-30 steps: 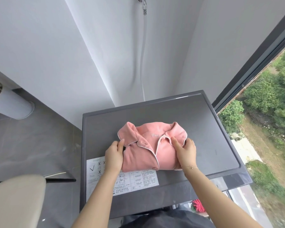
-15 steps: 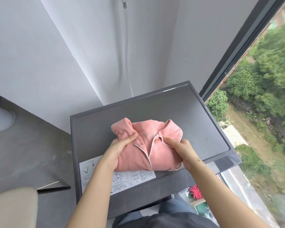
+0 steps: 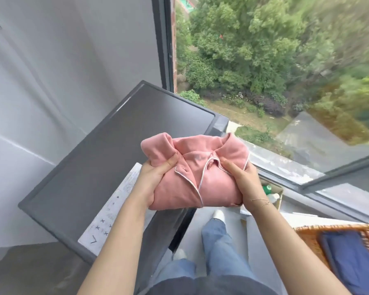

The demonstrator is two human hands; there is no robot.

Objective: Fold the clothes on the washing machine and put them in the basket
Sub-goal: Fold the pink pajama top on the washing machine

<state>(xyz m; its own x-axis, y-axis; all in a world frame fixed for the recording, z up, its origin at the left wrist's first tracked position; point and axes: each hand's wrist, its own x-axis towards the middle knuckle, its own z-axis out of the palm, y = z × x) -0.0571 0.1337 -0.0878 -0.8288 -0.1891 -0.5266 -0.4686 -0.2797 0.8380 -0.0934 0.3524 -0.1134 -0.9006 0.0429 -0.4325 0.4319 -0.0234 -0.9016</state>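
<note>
A folded pink shirt (image 3: 202,165) with white piping on its collar is held in the air, off the right front corner of the dark grey washing machine (image 3: 107,154). My left hand (image 3: 156,175) grips its left side, thumb on top. My right hand (image 3: 245,179) grips its right side, thumb pressed near the collar. A wicker basket (image 3: 307,237) stands at the lower right, with a folded dark blue garment (image 3: 349,260) inside.
A large window (image 3: 285,81) runs along the right with its dark frame and sill close behind the shirt. A small box with a green-capped bottle (image 3: 268,189) sits on the floor by the sill. My legs in jeans stand between machine and basket.
Both hands have lifted the pink shirt off the washing machine top and carried it to the right. The view has swung right, bringing the basket into sight.
</note>
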